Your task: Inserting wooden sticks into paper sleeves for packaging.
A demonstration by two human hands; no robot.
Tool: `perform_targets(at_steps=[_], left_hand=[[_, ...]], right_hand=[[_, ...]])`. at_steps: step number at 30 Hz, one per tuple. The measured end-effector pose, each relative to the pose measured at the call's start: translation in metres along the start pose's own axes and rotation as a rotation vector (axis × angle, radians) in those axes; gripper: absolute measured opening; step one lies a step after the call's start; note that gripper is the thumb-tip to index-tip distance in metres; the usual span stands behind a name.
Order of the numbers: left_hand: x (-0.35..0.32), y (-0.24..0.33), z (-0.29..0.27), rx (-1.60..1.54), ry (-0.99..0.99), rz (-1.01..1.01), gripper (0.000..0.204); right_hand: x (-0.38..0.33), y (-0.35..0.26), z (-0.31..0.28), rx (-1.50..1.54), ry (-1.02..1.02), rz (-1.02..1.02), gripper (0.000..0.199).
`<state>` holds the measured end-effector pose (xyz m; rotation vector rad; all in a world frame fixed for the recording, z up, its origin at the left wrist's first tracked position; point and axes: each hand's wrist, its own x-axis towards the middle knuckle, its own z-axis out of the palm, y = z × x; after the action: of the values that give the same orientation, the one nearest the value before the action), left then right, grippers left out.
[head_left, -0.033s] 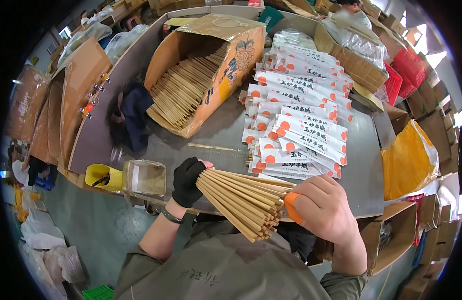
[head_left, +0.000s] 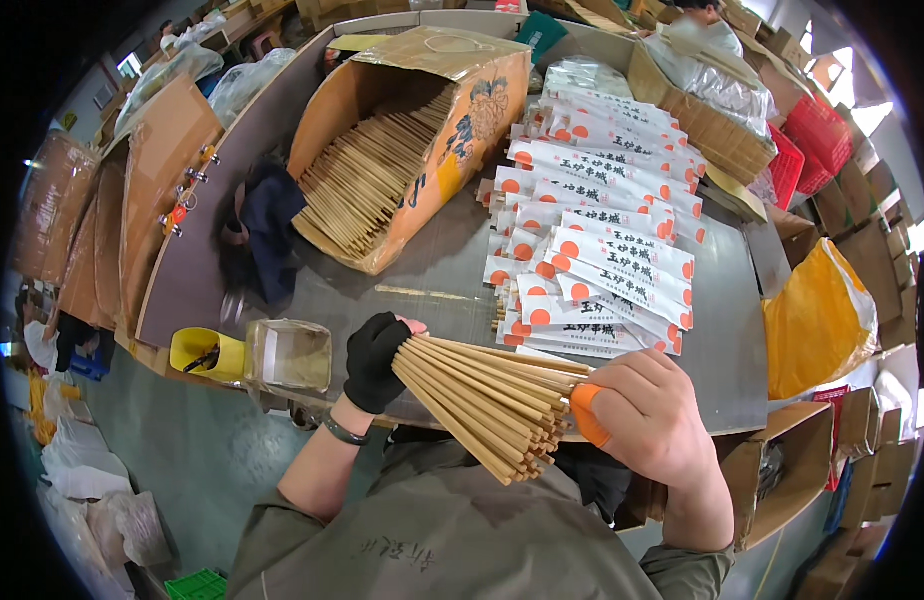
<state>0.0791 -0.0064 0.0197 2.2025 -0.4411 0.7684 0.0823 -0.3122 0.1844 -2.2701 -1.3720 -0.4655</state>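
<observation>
A fanned bundle of bare wooden chopsticks (head_left: 487, 405) is held in front of my body, above the near edge of the grey table (head_left: 432, 310). My left hand (head_left: 375, 365), in a black glove, is closed around one end of it. From the right, my right hand (head_left: 644, 412), with an orange cover on its thumb, pinches the tips of the uppermost sticks at the other end. Exactly how many sticks that pinch takes in is hidden. Beyond my hands lies a stack of chopsticks in white paper sleeves (head_left: 622, 262) with orange dots.
An open cardboard box (head_left: 482, 105) full of loose chopsticks lies tilted at the back left. Beside it is dark cloth (head_left: 267, 230). A clear square container (head_left: 290, 355) and a yellow cup (head_left: 210, 352) sit at the left edge. To the right hangs a yellow sack (head_left: 822, 320).
</observation>
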Motion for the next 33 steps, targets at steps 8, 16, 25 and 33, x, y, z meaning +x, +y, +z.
perform_targets(at_steps=[8,16,25,33], left_hand=[[0.000,0.008,0.017,-0.049,-0.049,-0.024,0.022],[-0.008,0.008,0.029,-0.075,-0.060,-0.057,0.022],[-0.005,0.015,0.031,-0.112,-0.085,-0.077,0.018],[-0.003,0.016,0.025,-0.135,-0.165,-0.083,0.020]], right_hand=[[-0.013,-0.005,-0.006,-0.058,0.101,0.031,0.025],[-0.036,-0.004,-0.014,-0.026,0.245,0.176,0.027],[-0.035,-0.011,0.009,0.072,0.208,0.114,0.036],[-0.029,-0.015,0.003,0.022,0.122,0.041,0.030]])
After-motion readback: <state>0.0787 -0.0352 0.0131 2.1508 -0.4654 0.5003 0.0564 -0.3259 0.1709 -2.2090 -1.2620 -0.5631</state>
